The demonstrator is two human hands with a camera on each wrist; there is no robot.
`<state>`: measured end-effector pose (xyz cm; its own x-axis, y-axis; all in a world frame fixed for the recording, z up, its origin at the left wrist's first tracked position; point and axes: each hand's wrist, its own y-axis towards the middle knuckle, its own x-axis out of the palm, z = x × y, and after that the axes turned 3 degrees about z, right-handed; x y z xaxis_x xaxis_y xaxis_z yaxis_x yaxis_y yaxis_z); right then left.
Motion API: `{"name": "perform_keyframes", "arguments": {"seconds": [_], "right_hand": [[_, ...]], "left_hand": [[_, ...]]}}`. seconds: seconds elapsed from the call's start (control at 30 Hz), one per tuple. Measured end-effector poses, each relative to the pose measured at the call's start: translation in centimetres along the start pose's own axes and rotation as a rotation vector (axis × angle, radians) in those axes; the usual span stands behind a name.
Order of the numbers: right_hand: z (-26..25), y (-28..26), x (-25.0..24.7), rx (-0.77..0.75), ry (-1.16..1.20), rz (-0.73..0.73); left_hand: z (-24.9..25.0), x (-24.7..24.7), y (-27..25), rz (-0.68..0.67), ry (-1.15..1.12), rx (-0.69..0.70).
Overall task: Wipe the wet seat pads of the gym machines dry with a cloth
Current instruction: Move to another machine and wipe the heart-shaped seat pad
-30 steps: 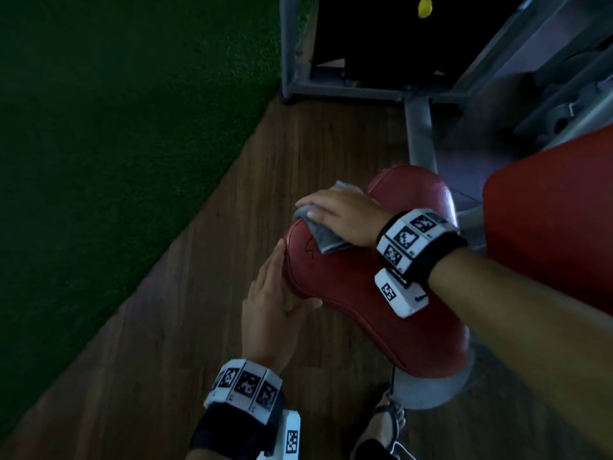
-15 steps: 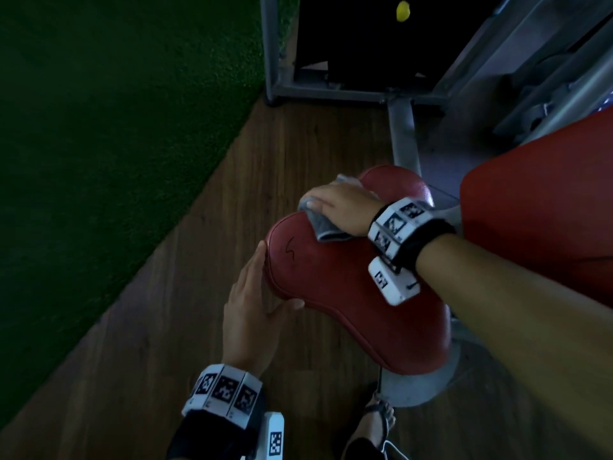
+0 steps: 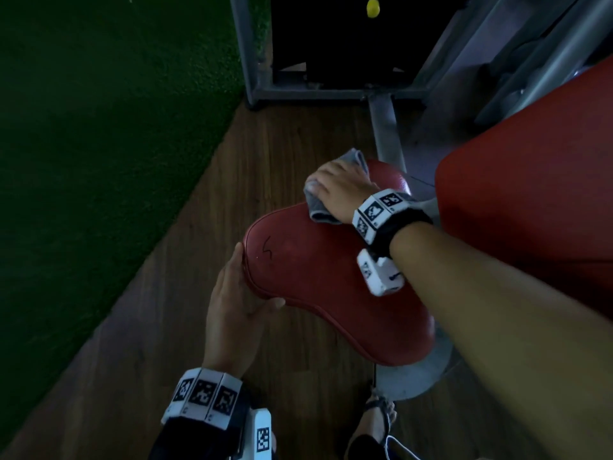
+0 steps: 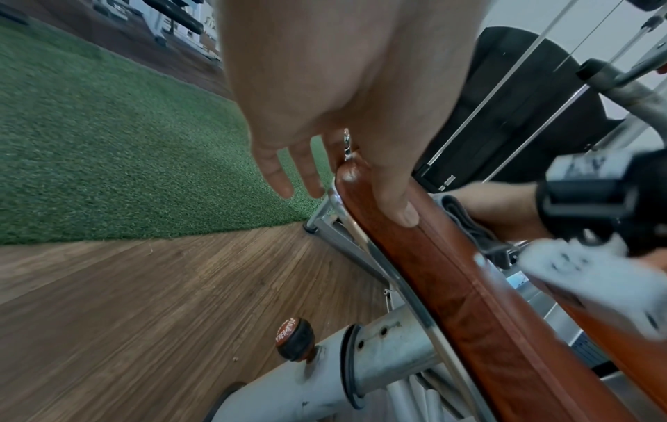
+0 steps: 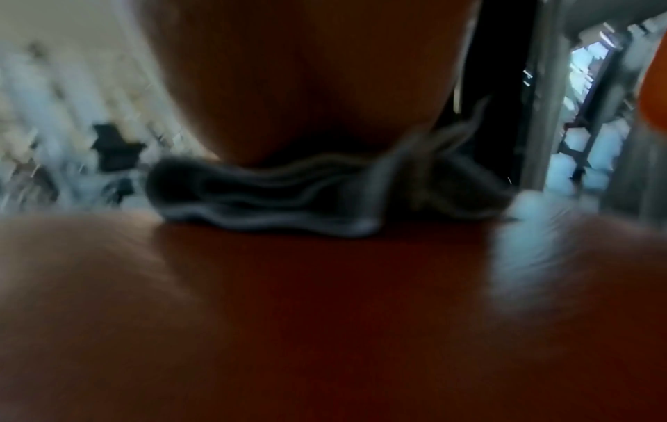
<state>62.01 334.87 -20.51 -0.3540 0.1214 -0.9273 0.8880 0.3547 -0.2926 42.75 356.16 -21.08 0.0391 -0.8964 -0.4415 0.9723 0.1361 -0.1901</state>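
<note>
The red seat pad (image 3: 325, 287) fills the middle of the head view, with a dark scribble near its left lobe. My right hand (image 3: 335, 187) lies flat on a folded grey cloth (image 3: 318, 210) and presses it onto the pad's far lobe. The right wrist view, blurred, shows the cloth (image 5: 288, 194) bunched under the palm on the seat pad (image 5: 325, 314). My left hand (image 3: 232, 293) rests against the pad's left edge. In the left wrist view its fingers (image 4: 278, 177) are straight, and the thumb lies along the seat pad (image 4: 451, 285).
A red back pad (image 3: 530, 210) stands close on the right. Grey machine frame bars (image 3: 388, 134) and a dark weight stack (image 3: 331, 44) lie beyond the seat. Green turf (image 3: 99, 127) borders the wooden floor (image 3: 232, 194). An adjustment knob (image 4: 296, 337) sticks out below; my sandalled foot (image 3: 374, 423) is near the base.
My right hand has slid the cloth from the pad's left lobe toward its far lobe. The left hand has stayed at the pad's left edge.
</note>
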Motion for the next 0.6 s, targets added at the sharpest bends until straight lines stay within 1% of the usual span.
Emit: {"name": "perform_keyframes", "arguments": {"seconds": [0.07,0.1,0.13,0.2,0.27,0.3,0.4,0.47,0.53,0.57,0.6], "right_hand": [[-2.7,0.2,-0.3,-0.023,-0.110,-0.074],[-4.2,0.0,-0.2,-0.049,-0.104,-0.076],[-5.5,-0.4,0.0,-0.064,-0.044,-0.057],[-6.8,-1.5,0.9,-0.079,0.118,0.041],[-6.7,-2.8,1.9,-0.098,0.221,0.133],[-6.4,-3.5,2.4,-0.110,0.232,0.172],[-5.4,-6.3,3.3,-0.095,0.184,0.279],[-5.1,-8.2,4.0,-0.058,0.205,0.265],[-4.7,-9.9,4.2,-0.019,0.297,0.245],[-4.4,-10.8,4.2,0.003,0.333,0.277],[-4.1,-11.9,4.1,0.051,0.350,0.338]], "left_hand": [[0.1,0.0,0.1,0.004,-0.028,-0.018],[0.1,-0.1,0.1,0.005,-0.029,-0.029],[0.2,-0.1,0.1,0.005,-0.015,-0.040],[0.4,-0.3,0.1,0.002,0.051,-0.052],[0.8,-0.6,0.1,-0.010,0.096,-0.061],[1.0,-0.7,0.2,-0.019,0.103,-0.069],[1.4,-1.2,0.7,-0.065,0.185,-0.082],[0.8,-1.8,1.2,-0.108,0.209,-0.081],[1.2,-2.4,1.9,-0.136,0.263,-0.118],[1.8,-2.5,2.1,-0.138,0.331,-0.144],[2.8,-2.6,2.2,-0.124,0.393,-0.153]]}}
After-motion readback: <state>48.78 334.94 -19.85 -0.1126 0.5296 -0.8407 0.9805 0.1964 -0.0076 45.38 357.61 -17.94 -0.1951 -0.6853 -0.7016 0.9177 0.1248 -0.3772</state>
